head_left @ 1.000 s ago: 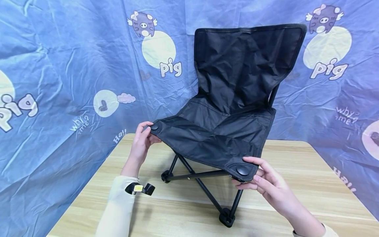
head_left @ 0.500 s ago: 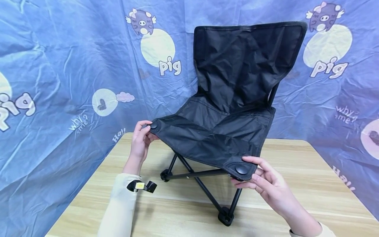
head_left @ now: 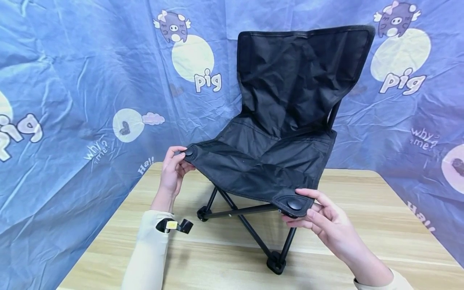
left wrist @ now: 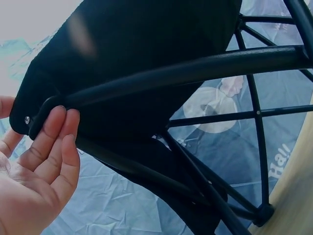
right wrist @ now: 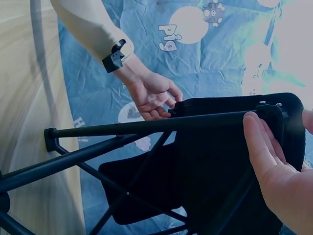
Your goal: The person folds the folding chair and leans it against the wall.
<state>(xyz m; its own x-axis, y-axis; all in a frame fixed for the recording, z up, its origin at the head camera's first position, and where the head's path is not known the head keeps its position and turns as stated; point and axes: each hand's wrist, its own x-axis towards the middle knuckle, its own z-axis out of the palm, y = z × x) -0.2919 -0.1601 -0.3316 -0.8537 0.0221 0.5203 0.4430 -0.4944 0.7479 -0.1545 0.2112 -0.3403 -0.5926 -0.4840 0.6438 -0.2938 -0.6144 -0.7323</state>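
One black folding chair (head_left: 279, 133) stands unfolded on the wooden worktop (head_left: 362, 225), in front of the blue pig-print backdrop (head_left: 90, 80). Two hands work its seat: the left hand (head_left: 173, 169) pinches the front-left corner, the right hand (head_left: 326, 223) pinches the front-right corner by its round cap (head_left: 294, 204) — both grips closed on fabric and frame end. This looks like handling the seat's front corners; the next move probably calls for even effort from both hands. The head view shows two such caps.
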